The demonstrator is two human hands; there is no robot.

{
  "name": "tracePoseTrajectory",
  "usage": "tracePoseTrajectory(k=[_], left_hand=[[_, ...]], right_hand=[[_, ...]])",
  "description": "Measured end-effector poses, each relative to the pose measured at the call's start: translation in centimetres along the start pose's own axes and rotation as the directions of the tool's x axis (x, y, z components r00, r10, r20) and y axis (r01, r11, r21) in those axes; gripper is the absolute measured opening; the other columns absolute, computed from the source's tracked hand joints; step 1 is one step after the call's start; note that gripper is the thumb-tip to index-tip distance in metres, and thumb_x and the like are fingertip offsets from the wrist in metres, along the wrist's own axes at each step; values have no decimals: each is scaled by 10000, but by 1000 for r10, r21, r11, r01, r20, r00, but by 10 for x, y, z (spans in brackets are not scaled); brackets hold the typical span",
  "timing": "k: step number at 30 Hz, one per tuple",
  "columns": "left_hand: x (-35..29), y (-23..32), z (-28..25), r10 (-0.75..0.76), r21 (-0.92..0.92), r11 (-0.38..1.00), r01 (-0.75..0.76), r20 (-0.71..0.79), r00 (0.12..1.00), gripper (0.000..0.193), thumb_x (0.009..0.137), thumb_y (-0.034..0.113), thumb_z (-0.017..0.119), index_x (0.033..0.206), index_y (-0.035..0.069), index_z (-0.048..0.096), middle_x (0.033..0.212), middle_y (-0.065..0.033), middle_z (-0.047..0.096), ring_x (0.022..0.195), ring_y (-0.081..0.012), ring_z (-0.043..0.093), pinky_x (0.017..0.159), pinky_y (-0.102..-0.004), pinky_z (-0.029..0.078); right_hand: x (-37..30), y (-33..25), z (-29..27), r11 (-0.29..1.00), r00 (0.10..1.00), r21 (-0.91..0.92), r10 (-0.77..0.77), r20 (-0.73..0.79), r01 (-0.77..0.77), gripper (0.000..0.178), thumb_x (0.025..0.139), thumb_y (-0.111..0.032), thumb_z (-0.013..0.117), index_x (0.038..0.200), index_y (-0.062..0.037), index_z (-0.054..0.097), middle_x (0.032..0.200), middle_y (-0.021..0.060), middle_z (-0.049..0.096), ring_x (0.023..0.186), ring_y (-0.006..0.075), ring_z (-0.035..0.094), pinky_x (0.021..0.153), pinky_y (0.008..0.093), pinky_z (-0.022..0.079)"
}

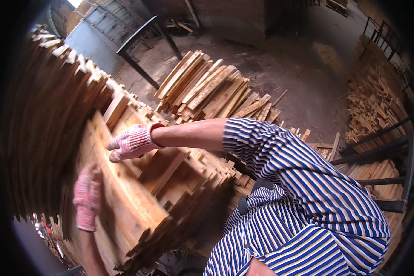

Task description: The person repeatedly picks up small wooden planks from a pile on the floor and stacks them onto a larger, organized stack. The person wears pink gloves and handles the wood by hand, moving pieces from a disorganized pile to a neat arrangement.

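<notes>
A long, pale wooden plank lies slanted on top of a stack of boards in front of me. My right hand, in a pink and white knit glove, reaches across from the right. Its fingers are stretched out and slightly apart over the plank's right edge; whether they press on it is unclear. At the plank's left side is my left hand, gloved the same way. Motion blurs its fingers, so their grip does not show. More boards lie on the stack, right of the plank.
A tall stack of boards rises close on the left. Beyond the work stack sits a pile of cut wood strips. A dark metal frame stands behind it. Wood pieces and black metal bars line the right.
</notes>
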State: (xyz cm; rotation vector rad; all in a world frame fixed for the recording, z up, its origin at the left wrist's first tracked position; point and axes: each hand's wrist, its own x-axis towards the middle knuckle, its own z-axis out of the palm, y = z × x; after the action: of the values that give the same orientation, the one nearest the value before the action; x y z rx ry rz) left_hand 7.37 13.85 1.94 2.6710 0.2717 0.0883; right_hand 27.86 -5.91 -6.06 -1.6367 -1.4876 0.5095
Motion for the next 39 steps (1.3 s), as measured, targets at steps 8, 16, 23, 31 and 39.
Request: tracePoseTrajectory(k=[8,16,23,31,39], left_hand=[[276,158,74,62,323,937,-134,223,973,666,953,447,628,1408,-23,506,1408,-214,564,1296,-309,547,1098,-382,421],[508,79,415,-182,503,849,-162,566,804,1168,739,559,824,1600,109,177,1576,-220,354,1446,-355,371,1137,-482,391],[596,15,629,-325,674,738,27,321,890,1392,587,628,882,1620,140,87,1652,-211,182,1518,-403,197,1215,-536,172],[626,-75,653,-239,508,861,26,359,902,1156,679,415,857,1582,81,215,1497,-220,461,1233,-325,595,1017,-401,499],[546,-4,696,-342,162,936,313,205,917,580,808,281,829,1224,45,503,913,-127,693,738,-202,685,537,-295,611]], right_hand=[[-165,191,-180,788,682,535,573,-454,-306,632,949,-343,513,1476,-5,431,1492,210,475,1213,290,596,969,375,531],[-394,412,-87,148,119,779,988,-95,-609,628,952,-344,517,1456,28,461,1270,243,619,991,227,634,886,356,519],[-517,520,25,-175,-141,732,984,108,-658,535,952,-302,590,1413,-35,535,1055,116,670,804,160,651,638,302,552],[-390,664,20,344,385,415,923,17,-842,689,933,-463,464,1497,-69,436,1395,194,590,517,147,466,395,256,323],[-177,784,-4,-123,525,980,851,23,157,713,1026,-476,487,1496,36,328,1181,130,631,1059,232,600,991,393,505]])
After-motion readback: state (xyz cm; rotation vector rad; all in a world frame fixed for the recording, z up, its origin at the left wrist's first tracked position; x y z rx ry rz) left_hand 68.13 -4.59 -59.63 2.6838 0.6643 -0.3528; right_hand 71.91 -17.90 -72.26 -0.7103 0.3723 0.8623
